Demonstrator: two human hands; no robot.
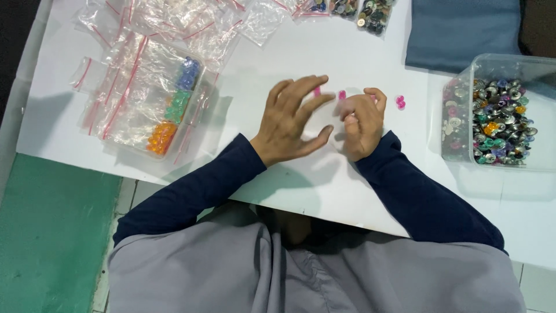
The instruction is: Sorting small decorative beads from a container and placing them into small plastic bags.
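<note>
My left hand [292,119] rests flat on the white table [347,52] with its fingers spread, touching a small pink bead [317,91] under the fingertips. My right hand [364,122] is curled beside it, its fingers closed around small pink beads; one pink bead [342,94] shows between the two hands. Another pair of pink beads [400,102] lies loose on the table just right of my right hand. Both arms wear dark blue sleeves.
A clear plastic box [457,116] at the right holds several metallic coloured buttons. At the left lie zip bags [145,98] with blue, green and orange beads. More bags of buttons [370,14] sit at the top edge. A blue-grey cloth [463,32] lies top right.
</note>
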